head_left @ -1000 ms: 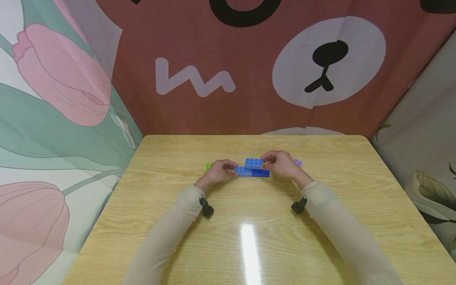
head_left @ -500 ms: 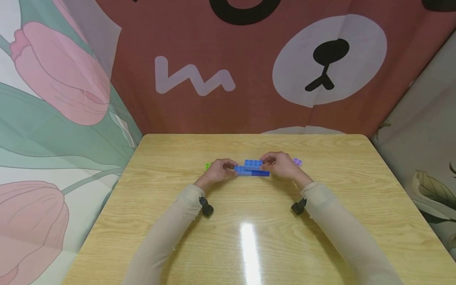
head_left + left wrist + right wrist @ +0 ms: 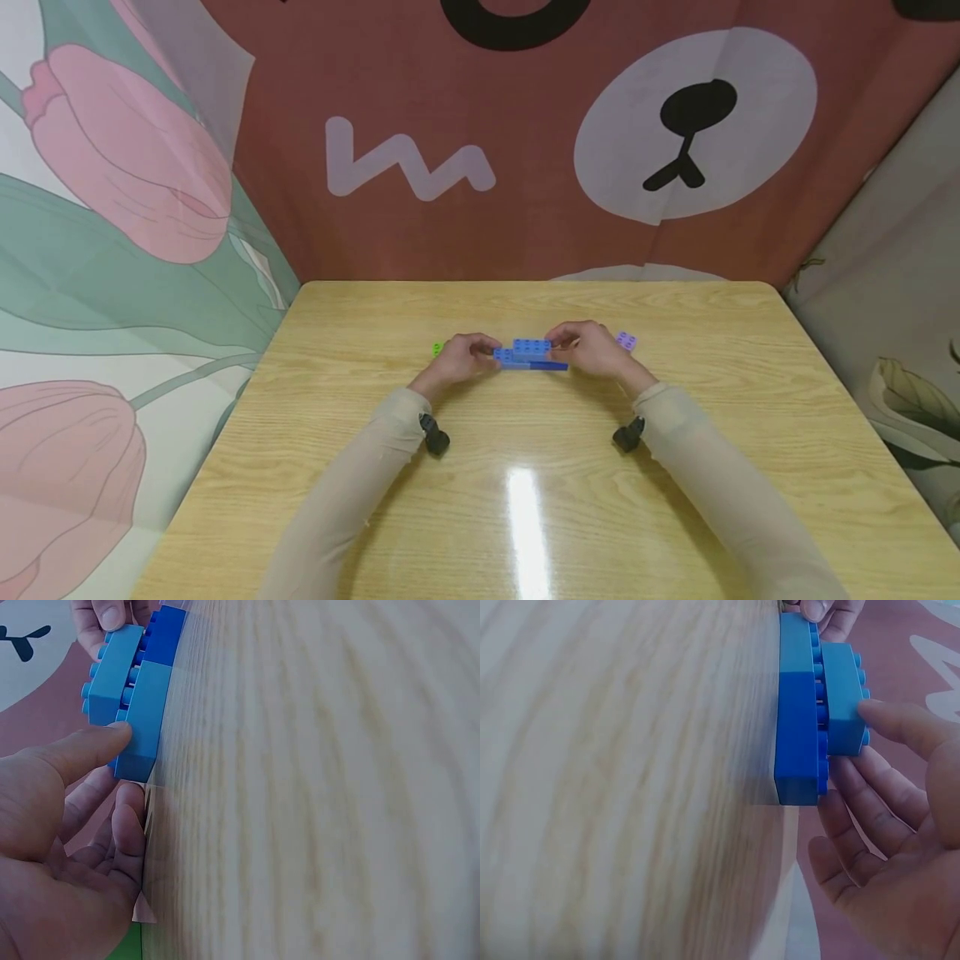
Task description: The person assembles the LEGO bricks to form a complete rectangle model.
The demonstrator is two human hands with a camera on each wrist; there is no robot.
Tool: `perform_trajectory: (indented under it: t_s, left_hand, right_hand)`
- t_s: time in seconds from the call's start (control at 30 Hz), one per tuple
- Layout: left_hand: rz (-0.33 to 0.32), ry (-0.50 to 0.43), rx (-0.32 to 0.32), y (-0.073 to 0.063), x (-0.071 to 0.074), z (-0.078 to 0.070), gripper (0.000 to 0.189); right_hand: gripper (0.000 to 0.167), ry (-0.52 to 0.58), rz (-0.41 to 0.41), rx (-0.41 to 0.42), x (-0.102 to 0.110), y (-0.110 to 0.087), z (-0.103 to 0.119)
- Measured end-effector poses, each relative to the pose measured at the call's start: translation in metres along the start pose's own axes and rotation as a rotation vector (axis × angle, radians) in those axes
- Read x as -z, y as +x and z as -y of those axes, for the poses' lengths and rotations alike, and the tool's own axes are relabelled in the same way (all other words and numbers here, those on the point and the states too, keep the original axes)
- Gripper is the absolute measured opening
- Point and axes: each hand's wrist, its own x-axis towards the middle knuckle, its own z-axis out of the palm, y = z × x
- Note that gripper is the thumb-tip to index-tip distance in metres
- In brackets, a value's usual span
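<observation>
Pale wood-grain tabletop [image 3: 480,525] bore a dark-blue rectangular plastic brick [image 3: 796,735]. Abutting its left end was a light-blue rectangular plastic brick [image 3: 146,720], pinched by the left hand [image 3: 463,358]. Straddling that end, an upper light-blue rectangular plastic brick [image 3: 844,697], pinched by the right hand [image 3: 590,347], sat unseated, studs [image 3: 822,714] showing beneath. Steadying the lower pair, matching studs, then pressing evenly seemed best.

Toward the far edge of a table [image 3: 480,442] grained in pale yellow wood tones, two light-blue bricks [image 3: 532,350] and a dark-blue brick [image 3: 796,735] are flanked by a lime-green brick [image 3: 437,350] and a purple brick [image 3: 626,340]. Beyond that edge, a reddish-brown hanging [image 3: 412,237] is marked in white and black, while past the left edge a white drape [image 3: 161,475] is patterned with pink tulips [image 3: 142,158] and green leaves [image 3: 97,258].
</observation>
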Motion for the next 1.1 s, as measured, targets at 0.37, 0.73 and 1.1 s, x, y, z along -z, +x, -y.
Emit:
perform_trajectory:
  t_s: [0.37,0.73,1.1]
  left_hand:
    - [-0.006,-0.012,0.007,0.0006,-0.0001,0.0000,0.031]
    - [-0.010,0.003,0.015,0.0004,-0.0006,0.0007,0.031]
    - [-0.026,0.018,0.011,0.0019,-0.0016,0.0016,0.030]
  right_hand:
    - [0.030,0.013,0.012,-0.005,-0.0018,0.0010,-0.0007]
    - [0.029,0.021,0.017,-0.004,-0.0023,0.0020,-0.0017]
    - [0.030,0.022,0.019,-0.008,-0.0017,0.0030,-0.0037]
